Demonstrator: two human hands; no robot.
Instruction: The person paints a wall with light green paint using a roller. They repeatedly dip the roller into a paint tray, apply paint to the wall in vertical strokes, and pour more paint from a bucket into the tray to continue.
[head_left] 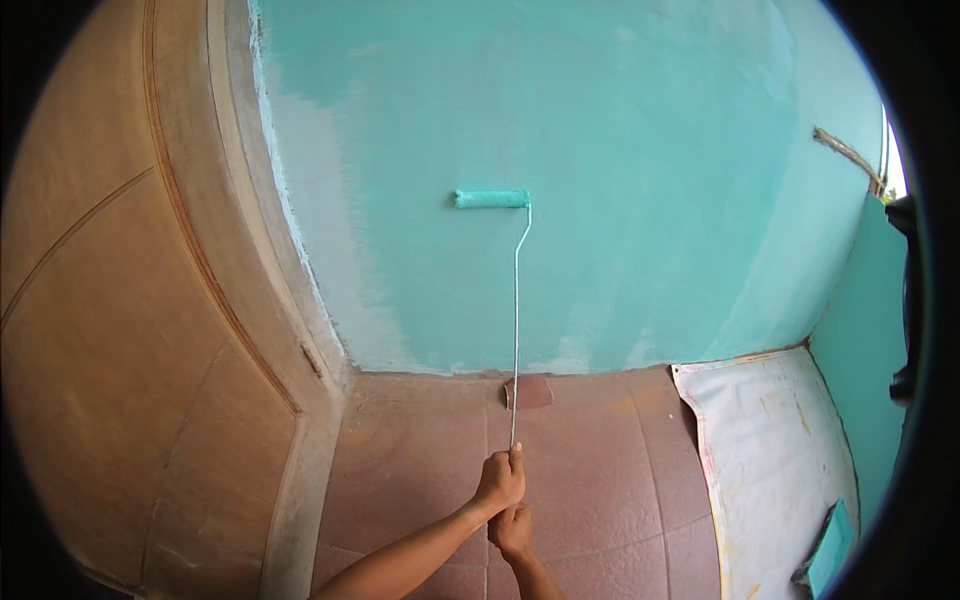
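Note:
Both my hands are wrapped around the lower end of a long paint roller, one above the other. My left hand (pixel 500 480) is the upper one, its thumb laid up along the thin metal rod. Just below it, my right hand (pixel 512 530) grips the hidden handle. The rod rises to the paint roller (pixel 490 199), whose turquoise-coated sleeve lies level against the wall. Turquoise paint covers most of the wall (pixel 600 120), while a pale grey strip shows along its left side and patchy spots along its bottom edge.
A brown wooden door (pixel 110 330) and its frame stand at the left. Reddish tiles (pixel 590 470) make up the floor, with a small reddish-brown piece (pixel 530 392) by the wall. At right lie a white sheet (pixel 760 440) and a turquoise paint tray (pixel 830 550). A stick (pixel 850 155) juts out upper right.

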